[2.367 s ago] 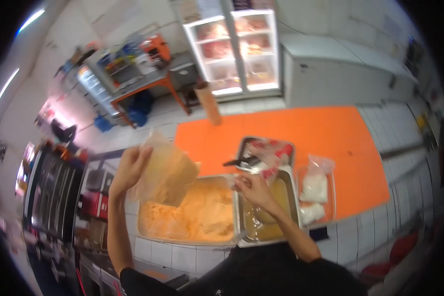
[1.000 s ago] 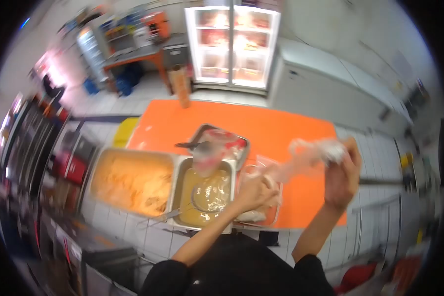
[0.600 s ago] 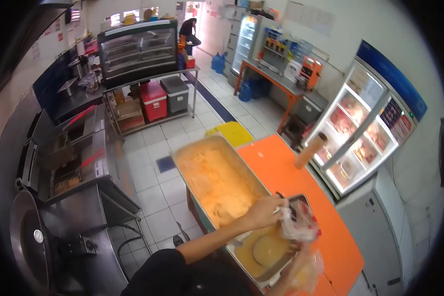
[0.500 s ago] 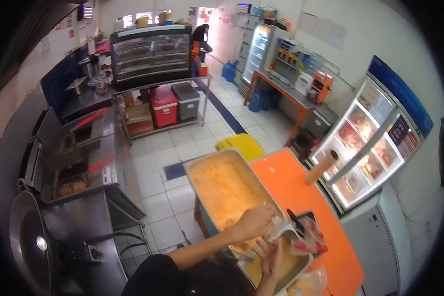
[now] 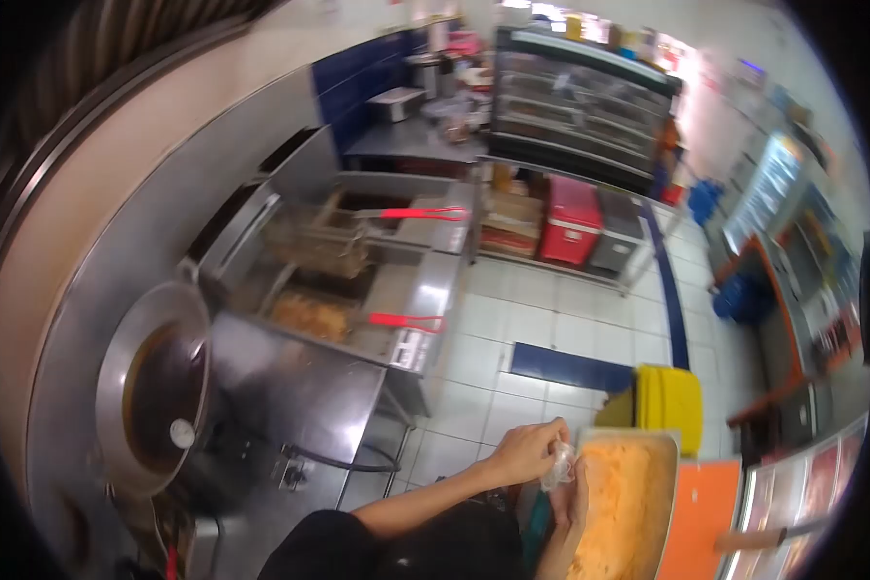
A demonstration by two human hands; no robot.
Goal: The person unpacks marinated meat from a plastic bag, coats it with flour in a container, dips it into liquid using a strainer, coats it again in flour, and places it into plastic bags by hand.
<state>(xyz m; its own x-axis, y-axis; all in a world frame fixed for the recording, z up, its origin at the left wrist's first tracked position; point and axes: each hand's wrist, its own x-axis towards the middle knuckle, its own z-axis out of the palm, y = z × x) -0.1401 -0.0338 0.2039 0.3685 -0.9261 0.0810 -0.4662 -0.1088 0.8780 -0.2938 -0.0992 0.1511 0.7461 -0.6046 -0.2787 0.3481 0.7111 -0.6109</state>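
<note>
My left hand (image 5: 530, 452) is closed on a crumpled piece of clear plastic (image 5: 559, 468), just left of the steel tray (image 5: 676, 483) of orange powder (image 5: 626, 493). My right hand (image 5: 568, 493) is directly below it, beside the same plastic, at the tray's left edge. Its fingers are partly hidden and blurred, so its grip is unclear.
A wide pan of dark liquid (image 5: 155, 387) stands at the left. Behind it are fryers with red-handled baskets (image 5: 418, 214). A yellow bin (image 5: 669, 406) stands behind the tray, and the orange tabletop (image 5: 698, 517) lies to its right. A display case (image 5: 580, 111) is further back.
The view has swung left towards the fryers, and the liquid-filled tray has left view. Both hands, earlier over the trays, are now at the left edge of the powder tray, close together around the plastic.
</note>
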